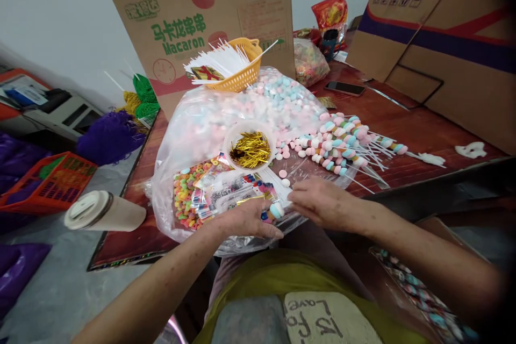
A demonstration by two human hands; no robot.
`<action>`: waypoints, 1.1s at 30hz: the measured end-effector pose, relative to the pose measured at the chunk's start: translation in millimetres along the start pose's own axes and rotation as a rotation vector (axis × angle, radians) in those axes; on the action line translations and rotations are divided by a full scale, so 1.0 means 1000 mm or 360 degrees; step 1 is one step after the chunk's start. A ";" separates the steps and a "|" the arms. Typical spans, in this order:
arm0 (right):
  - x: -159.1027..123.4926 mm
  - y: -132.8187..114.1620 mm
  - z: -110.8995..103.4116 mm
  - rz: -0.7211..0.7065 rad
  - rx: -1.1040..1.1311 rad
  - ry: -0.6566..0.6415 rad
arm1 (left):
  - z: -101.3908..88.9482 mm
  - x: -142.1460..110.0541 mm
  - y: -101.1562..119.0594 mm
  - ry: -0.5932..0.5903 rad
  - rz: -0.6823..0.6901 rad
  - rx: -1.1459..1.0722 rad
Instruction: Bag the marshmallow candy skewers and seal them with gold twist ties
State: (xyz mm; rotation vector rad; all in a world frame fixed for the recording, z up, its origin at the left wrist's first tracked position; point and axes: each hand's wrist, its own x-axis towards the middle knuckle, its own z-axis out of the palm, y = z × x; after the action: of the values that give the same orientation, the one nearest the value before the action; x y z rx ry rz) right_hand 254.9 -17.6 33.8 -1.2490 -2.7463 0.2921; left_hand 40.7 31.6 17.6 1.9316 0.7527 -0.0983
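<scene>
My left hand [245,221] and my right hand [318,201] meet at the near edge of the wooden table [407,134], over a clear plastic sheet. Both are pinched on a marshmallow skewer [276,208] with a blue piece showing between them. Just behind lie printed clear packaging sleeves [234,193] and a patch of colourful ring candies [186,193]. A small bowl of gold twist ties [250,149] sits beyond those. To the right rests a pile of finished marshmallow skewers [346,142].
A big bag of pastel marshmallows [242,113] fills the table middle, with a yellow basket of white sticks [236,64] behind. Cardboard boxes [193,16] stand at back and right. A phone [344,87] lies on the table. A lidded cup [102,212] at left; an orange crate [48,183] on the floor.
</scene>
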 end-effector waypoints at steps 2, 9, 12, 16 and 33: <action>-0.002 0.004 -0.005 -0.0037 0.0052 0.0064 | -0.001 -0.001 -0.001 -0.0016 -0.0040 -0.0131; 0.000 -0.003 0.007 0.0007 0.0162 0.0078 | 0.000 0.009 0.016 0.0210 0.0000 0.0272; -0.006 0.004 0.007 -0.0029 0.0198 0.0270 | -0.022 0.000 0.018 -0.0001 0.0058 -0.0001; -0.014 0.010 -0.009 -0.0218 0.0156 0.0498 | -0.043 -0.016 0.007 -0.0410 -0.0019 -0.0274; -0.007 0.004 -0.012 -0.0064 0.0095 0.0456 | -0.010 -0.021 0.018 0.0492 -0.0169 0.0603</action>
State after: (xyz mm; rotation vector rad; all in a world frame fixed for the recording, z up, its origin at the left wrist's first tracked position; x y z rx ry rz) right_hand 264.4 -18.5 44.2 -1.1216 -2.4973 0.1746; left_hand 31.1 25.2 44.3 2.2962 1.1055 -0.0061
